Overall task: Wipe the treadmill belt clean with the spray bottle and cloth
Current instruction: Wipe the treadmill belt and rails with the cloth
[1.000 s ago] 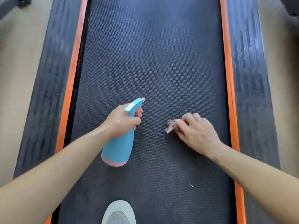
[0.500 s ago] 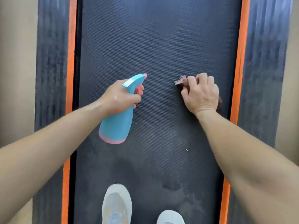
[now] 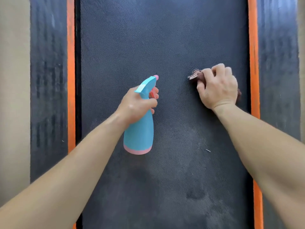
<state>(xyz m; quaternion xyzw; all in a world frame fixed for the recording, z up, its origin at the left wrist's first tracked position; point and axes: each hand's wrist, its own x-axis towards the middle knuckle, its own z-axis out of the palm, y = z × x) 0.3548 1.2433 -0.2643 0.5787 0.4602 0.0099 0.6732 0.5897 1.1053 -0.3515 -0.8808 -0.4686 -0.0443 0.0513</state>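
The dark textured treadmill belt (image 3: pixel 140 38) runs down the middle of the view. My left hand (image 3: pixel 135 106) grips the neck of a light blue spray bottle (image 3: pixel 140 134) with a pink base and pink trigger, nozzle pointing up the belt. My right hand (image 3: pixel 217 88) presses a brownish cloth (image 3: pixel 196 76) flat against the belt near its right edge. Most of the cloth is hidden under the hand; only a corner and a bit beside the wrist show. Pale hazy patches and a darker spot mark the belt closer to me.
Orange strips (image 3: pixel 71 63) (image 3: pixel 253 47) border the belt on both sides, with black ribbed side rails (image 3: pixel 47 80) (image 3: pixel 279 63) beyond them. Beige floor (image 3: pixel 13 80) lies outside the left rail. A small pale fleck (image 3: pixel 208 150) lies on the belt.
My right hand slid the cloth from the belt's middle to near its right edge. The view shifted forward, and the shoes at the bottom edge are out of sight.
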